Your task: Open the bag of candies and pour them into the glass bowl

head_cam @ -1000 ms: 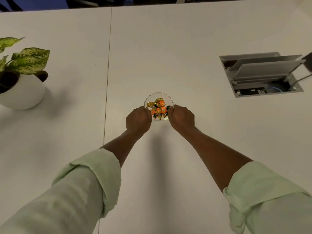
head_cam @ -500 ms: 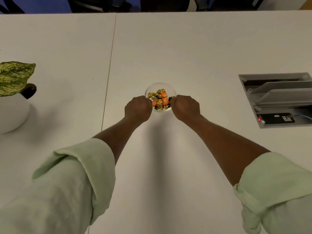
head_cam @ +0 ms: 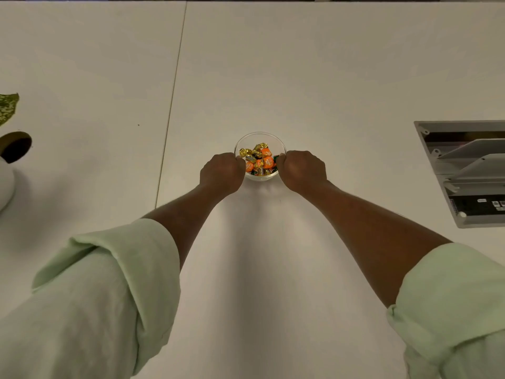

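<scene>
A small clear glass bowl (head_cam: 259,137) stands on the white table (head_cam: 300,72) straight ahead of me. It holds several wrapped candies (head_cam: 259,159) in orange, gold and dark green foil. My left hand (head_cam: 222,173) grips the bowl's left rim with curled fingers. On the opposite side, my right hand (head_cam: 302,170) grips the right rim the same way. Both forearms are bare, with pale green sleeves rolled up. No candy bag is in view.
A white pot with a speckled green plant (head_cam: 8,160) sits at the left edge. An open cable box with grey metal flaps (head_cam: 464,170) is sunk into the table at the right. A seam (head_cam: 175,86) runs down the table left of the bowl.
My hands stay on the bowl's rim. The view has shifted: the plant slid further off the left edge and the cable box moved toward the right edge.
</scene>
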Action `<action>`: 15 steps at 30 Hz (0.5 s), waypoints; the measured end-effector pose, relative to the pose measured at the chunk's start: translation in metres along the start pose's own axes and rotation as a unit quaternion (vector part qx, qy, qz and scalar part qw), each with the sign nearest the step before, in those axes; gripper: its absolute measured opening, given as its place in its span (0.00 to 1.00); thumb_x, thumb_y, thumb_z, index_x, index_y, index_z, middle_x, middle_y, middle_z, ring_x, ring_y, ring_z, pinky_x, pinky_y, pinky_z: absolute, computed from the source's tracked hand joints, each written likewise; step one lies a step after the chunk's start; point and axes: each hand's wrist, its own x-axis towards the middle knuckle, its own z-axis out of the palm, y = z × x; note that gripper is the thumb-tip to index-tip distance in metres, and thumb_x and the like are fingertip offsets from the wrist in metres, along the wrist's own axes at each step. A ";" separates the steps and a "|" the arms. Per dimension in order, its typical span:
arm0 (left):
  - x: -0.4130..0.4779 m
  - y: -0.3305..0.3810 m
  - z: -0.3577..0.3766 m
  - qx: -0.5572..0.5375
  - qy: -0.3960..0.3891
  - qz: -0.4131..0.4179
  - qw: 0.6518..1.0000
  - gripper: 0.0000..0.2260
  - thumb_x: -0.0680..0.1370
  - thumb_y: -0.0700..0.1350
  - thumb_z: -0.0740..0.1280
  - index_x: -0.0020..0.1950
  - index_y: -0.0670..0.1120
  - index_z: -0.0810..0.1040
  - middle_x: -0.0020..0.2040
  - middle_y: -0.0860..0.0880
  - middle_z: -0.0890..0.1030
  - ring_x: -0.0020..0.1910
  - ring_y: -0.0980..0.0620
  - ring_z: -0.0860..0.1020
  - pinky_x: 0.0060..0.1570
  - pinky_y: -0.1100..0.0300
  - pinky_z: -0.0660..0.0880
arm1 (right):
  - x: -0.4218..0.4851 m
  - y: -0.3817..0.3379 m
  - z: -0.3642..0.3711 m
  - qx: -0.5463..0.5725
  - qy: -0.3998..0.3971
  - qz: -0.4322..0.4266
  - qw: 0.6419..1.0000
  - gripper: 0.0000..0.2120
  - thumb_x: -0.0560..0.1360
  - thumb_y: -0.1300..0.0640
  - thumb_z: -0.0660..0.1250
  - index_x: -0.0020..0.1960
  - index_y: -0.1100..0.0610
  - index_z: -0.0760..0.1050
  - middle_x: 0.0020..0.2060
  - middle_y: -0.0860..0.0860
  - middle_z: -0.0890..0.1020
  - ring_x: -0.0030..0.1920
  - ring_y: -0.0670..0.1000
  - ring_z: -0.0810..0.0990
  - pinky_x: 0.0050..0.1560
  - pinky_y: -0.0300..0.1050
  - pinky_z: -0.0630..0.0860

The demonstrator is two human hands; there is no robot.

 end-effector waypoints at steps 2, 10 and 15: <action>0.002 -0.002 0.003 -0.001 -0.006 -0.003 1.000 0.21 0.84 0.51 0.51 0.52 0.40 0.78 0.54 0.39 0.82 0.53 0.38 0.78 0.44 0.55 0.68 | 0.002 0.001 0.003 0.000 -0.005 0.003 1.000 0.23 0.83 0.48 0.51 0.49 0.60 0.80 0.49 0.58 0.84 0.51 0.63 0.81 0.46 0.47 0.68; -0.003 -0.004 0.008 -0.016 -0.010 -0.009 1.000 0.17 0.84 0.51 0.51 0.45 0.44 0.73 0.53 0.39 0.82 0.53 0.39 0.78 0.44 0.56 0.67 | 0.001 0.002 0.013 0.008 -0.011 0.008 1.000 0.23 0.83 0.47 0.51 0.50 0.60 0.80 0.49 0.59 0.84 0.51 0.63 0.81 0.46 0.47 0.68; -0.006 -0.003 0.006 -0.011 -0.016 -0.005 1.000 0.21 0.84 0.53 0.50 0.52 0.40 0.77 0.54 0.39 0.82 0.54 0.39 0.78 0.45 0.55 0.67 | -0.001 0.001 0.010 0.006 -0.026 0.012 1.000 0.25 0.84 0.45 0.50 0.53 0.60 0.79 0.51 0.59 0.84 0.53 0.63 0.81 0.47 0.48 0.68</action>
